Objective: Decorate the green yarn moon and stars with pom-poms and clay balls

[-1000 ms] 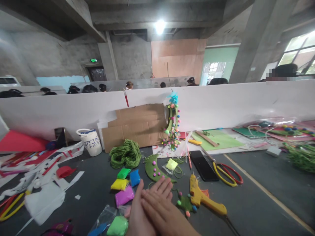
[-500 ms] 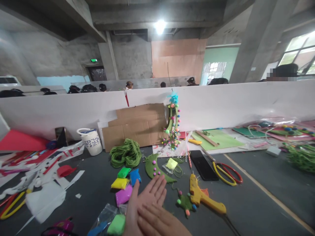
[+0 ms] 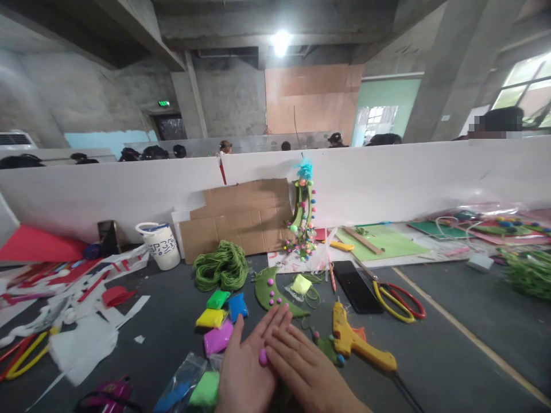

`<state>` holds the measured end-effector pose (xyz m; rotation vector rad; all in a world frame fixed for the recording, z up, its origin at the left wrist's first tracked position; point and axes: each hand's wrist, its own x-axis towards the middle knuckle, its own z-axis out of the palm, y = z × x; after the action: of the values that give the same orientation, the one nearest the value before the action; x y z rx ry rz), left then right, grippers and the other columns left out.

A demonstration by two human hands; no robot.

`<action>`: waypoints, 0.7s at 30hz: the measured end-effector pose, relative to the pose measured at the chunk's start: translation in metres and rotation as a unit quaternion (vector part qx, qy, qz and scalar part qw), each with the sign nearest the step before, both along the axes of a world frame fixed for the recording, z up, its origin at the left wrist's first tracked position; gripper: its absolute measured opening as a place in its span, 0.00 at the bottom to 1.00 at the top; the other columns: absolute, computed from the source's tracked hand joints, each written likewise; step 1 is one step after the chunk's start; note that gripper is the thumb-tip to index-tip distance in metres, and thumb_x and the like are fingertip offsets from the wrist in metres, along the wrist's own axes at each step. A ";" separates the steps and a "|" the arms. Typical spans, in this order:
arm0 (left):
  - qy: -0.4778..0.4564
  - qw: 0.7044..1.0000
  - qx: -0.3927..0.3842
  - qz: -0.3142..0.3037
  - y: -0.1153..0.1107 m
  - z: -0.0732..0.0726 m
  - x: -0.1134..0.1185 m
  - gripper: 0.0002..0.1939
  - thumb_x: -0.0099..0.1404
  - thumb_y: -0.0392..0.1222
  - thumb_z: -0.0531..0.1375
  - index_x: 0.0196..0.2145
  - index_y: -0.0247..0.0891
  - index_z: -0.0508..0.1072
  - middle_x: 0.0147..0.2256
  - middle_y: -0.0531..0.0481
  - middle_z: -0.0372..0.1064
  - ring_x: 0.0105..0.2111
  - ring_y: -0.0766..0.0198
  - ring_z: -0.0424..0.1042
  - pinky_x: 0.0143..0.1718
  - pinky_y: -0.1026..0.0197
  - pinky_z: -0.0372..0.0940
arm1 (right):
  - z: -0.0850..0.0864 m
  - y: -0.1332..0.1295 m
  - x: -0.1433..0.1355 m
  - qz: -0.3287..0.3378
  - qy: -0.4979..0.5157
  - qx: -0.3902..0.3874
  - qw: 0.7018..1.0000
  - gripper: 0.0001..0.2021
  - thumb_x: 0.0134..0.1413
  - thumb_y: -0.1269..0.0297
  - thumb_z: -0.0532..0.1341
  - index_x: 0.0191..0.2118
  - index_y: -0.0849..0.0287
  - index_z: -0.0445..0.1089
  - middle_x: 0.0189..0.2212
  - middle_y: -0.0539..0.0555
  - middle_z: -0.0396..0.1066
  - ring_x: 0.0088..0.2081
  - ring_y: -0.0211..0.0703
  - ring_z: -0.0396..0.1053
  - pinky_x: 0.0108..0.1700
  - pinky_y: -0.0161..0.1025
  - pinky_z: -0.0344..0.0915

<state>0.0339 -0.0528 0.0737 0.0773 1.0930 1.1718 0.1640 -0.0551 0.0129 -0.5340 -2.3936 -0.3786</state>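
My left hand (image 3: 247, 370) lies palm up at the lower middle, its fingers stretched out, with a small ball of purple clay (image 3: 263, 357) resting on the palm. Across that palm lies my right hand (image 3: 307, 361), flat, its fingers straight and its edge beside the ball. Just beyond my fingertips is a green crescent (image 3: 267, 292) dotted with purple balls. Packs of purple clay (image 3: 217, 339), yellow clay (image 3: 210, 318), blue clay (image 3: 237, 308) and green clay (image 3: 218, 299) sit left of my hands. My right hand partly hides a green star-like piece (image 3: 328, 350) with coloured balls.
A yellow glue gun (image 3: 364, 347), scissors (image 3: 398, 304) and a black phone (image 3: 358, 287) lie to the right. Green yarn (image 3: 221, 267), a white cup (image 3: 162, 246) and a decorated upright crescent (image 3: 297, 212) stand farther back. Paper scraps (image 3: 84, 350) cover the left, before a white partition (image 3: 387, 178).
My right hand has shifted to the right across my left palm, uncovering the purple clay ball. It now covers more of the star-like piece.
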 end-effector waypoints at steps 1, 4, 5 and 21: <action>-0.031 0.999 0.029 -0.012 -0.001 -0.002 -0.001 0.40 0.62 0.49 0.29 0.30 0.30 0.80 0.47 0.32 0.69 0.53 0.54 0.64 0.48 0.48 0.60 | 0.000 0.000 0.000 0.005 0.007 0.020 1.000 0.20 0.65 0.57 0.48 0.55 0.64 0.63 0.54 0.53 0.66 0.61 0.44 0.50 0.64 0.45 0.41; -0.199 0.964 0.159 -0.076 -0.001 -0.025 -0.005 0.41 0.64 0.59 0.34 0.41 0.26 0.77 0.50 0.31 0.67 0.54 0.54 0.64 0.57 0.55 0.53 | 0.000 -0.001 -0.004 0.005 0.036 0.043 0.998 0.16 0.65 0.64 0.49 0.53 0.63 0.64 0.52 0.51 0.67 0.61 0.42 0.50 0.64 0.45 0.36; -0.243 0.944 0.198 -0.101 -0.001 -0.034 -0.007 0.39 0.65 0.59 0.35 0.45 0.25 0.74 0.50 0.30 0.67 0.54 0.54 0.63 0.58 0.54 0.52 | 0.001 -0.001 -0.003 0.004 0.047 0.027 0.999 0.19 0.65 0.60 0.47 0.54 0.64 0.63 0.53 0.52 0.67 0.61 0.44 0.50 0.64 0.46 0.35; -0.279 0.916 0.272 -0.100 0.001 -0.056 -0.008 0.30 0.67 0.54 0.42 0.48 0.28 0.72 0.51 0.35 0.67 0.56 0.54 0.60 0.61 0.53 0.46 | -0.002 -0.001 -0.010 -0.009 -0.024 -0.044 0.999 0.24 0.65 0.56 0.46 0.59 0.66 0.55 0.59 0.56 0.57 0.62 0.45 0.47 0.63 0.44 0.45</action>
<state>0.0257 -0.0515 0.0176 0.2626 0.2307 1.1820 0.1543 -0.0557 0.0112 -0.5923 -2.4623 -0.2973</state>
